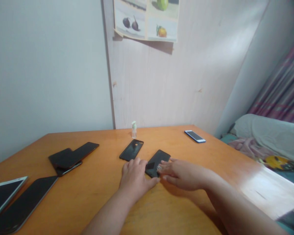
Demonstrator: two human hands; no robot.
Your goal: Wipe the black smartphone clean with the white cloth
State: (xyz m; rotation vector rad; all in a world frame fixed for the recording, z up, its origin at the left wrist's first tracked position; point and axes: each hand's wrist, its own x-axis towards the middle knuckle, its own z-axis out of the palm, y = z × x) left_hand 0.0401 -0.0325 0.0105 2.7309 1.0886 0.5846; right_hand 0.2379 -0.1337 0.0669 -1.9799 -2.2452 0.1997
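A black smartphone (159, 156) lies flat on the wooden table in front of me. My left hand (134, 179) is at its near left corner, fingers on the left side and thumb along the near edge, steadying it. Over the phone's right part reaches my right hand (180, 173), its fingers extended and pressing a small whitish crumpled piece (159, 168) against the surface. Most of that piece is hidden beneath the fingertips. Just beyond my left hand lies a black phone back cover (131, 150) with a round hole.
A small clear spray bottle (134, 130) stands by the wall. At the right is a white-and-blue phone (195, 136). On the left lie stacked dark phone parts (74, 156), a long black panel (26, 202) and a white-framed tablet (8, 192). Bedding (269, 130) borders the table's right side.
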